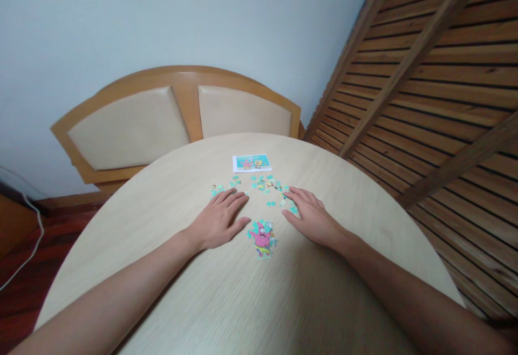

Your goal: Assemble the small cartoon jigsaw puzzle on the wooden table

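Observation:
A partly joined jigsaw puzzle (263,239) with a pink cartoon starfish lies on the table between my hands. My left hand (219,219) rests flat on the tabletop to its left, fingers spread and holding nothing; a few loose puzzle pieces (217,188) lie by its fingertips. On the other side, my right hand (309,214) has its thumb and fingers apart, the fingertips at a scatter of loose pieces (283,198). Whether those fingertips touch a piece is hard to tell. More turquoise and yellow pieces (265,183) lie farther off, beyond the joined part.
A reference picture card (252,163) lies toward the far side of the round wooden table (194,312). Behind the table stands a bench back (186,74) with cream panels against the wall. A slatted wooden screen (437,74) rises at the right. A white cable (39,225) hangs at the left.

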`<state>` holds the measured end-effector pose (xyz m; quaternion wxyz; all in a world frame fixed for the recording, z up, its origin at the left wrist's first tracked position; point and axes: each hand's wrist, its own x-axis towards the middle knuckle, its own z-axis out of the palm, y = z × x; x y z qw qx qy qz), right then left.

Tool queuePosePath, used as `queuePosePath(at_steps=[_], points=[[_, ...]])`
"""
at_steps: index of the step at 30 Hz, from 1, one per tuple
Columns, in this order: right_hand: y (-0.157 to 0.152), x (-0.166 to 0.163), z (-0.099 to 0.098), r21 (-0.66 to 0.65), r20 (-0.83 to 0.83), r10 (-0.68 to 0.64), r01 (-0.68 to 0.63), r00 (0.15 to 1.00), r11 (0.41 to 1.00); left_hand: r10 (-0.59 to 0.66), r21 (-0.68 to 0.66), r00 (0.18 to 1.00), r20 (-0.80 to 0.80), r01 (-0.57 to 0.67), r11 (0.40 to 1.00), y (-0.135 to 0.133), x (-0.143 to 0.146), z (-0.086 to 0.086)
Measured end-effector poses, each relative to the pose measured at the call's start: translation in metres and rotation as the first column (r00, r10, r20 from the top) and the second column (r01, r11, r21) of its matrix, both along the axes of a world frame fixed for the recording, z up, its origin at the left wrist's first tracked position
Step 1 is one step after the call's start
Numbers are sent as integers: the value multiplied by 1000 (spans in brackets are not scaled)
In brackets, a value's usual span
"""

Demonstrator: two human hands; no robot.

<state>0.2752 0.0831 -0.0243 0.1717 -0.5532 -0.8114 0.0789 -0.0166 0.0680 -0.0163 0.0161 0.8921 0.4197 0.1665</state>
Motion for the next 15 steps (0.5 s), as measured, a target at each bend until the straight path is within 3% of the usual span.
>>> queuePosePath(at_steps=[4,10,15], points=[[-1,0,4,14,8,23,-23,1000,1000,-104,-13,995,-6,104,995,-4,3,5],[-14,-13,19,-44,15,337,-336,941,941,-213,-54,977,-5,213,976,-9,6,9],[-21,-22,21,-115,-13,445,-443,895,889,-284,-32,958,36,285,958,-16,12,15]])
